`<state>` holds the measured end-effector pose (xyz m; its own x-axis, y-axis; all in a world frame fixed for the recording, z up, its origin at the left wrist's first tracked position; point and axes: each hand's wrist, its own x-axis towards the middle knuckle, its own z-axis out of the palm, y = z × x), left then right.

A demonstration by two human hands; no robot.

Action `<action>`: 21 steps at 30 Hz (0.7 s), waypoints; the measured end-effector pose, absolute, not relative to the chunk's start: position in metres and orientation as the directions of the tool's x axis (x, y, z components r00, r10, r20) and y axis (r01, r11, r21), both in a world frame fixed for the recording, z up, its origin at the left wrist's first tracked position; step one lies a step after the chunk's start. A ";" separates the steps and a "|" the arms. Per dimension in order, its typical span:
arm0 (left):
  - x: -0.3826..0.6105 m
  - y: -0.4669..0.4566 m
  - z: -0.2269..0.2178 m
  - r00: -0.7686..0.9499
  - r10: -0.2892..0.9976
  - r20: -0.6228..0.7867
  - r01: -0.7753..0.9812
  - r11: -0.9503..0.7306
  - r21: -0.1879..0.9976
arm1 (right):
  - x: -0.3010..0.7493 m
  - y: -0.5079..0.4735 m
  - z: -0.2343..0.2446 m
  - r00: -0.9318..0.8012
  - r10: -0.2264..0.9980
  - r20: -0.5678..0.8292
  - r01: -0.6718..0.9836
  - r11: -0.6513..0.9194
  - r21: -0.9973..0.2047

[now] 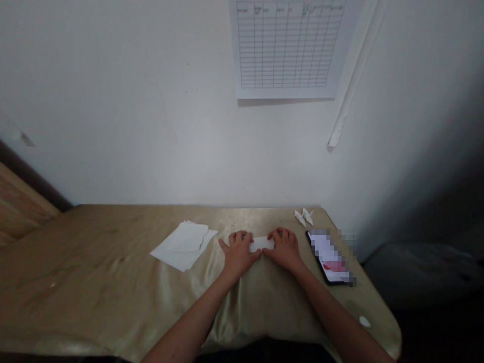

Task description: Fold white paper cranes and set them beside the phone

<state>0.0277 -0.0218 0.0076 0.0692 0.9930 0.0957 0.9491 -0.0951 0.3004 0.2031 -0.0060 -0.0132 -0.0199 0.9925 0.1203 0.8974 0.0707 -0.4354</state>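
Note:
A small folded white paper [261, 244] lies on the tan-covered table [113, 262]. Both hands rest on it. My left hand [238, 250] lies over the paper's left end, fingers curled down onto it. My right hand [284, 247] covers the right end the same way, fingertips pressing the paper flat. Only the strip of paper between the two hands shows.
A stack of white sheets [184, 244] lies left of my hands. A phone [329, 256] with a lit screen lies to the right, near the table's right edge. A small folded paper figure [304, 216] stands at the back right. A gridded chart [289, 45] hangs on the wall.

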 end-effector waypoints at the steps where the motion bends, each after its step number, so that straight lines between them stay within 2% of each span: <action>1: 0.028 -0.021 0.008 0.067 0.993 0.093 0.948 -0.092 0.305 | 0.203 -0.006 -0.013 -0.015 0.993 0.114 0.896 0.064 -0.440; 8: 0.019 -0.017 0.004 0.086 0.993 0.079 0.930 -0.108 0.351 | 0.206 -0.004 -0.009 -0.002 0.997 0.071 0.877 0.036 -0.479; 15: -0.001 -0.014 0.009 0.177 0.984 0.001 0.903 -0.163 0.398 | 0.213 -0.001 -0.003 -0.013 1.000 0.013 0.871 0.017 -0.491; 21: -0.012 -0.012 0.008 0.227 0.974 -0.001 0.880 -0.205 0.429 | 0.218 0.002 -0.005 -0.026 1.000 -0.001 0.866 0.022 -0.500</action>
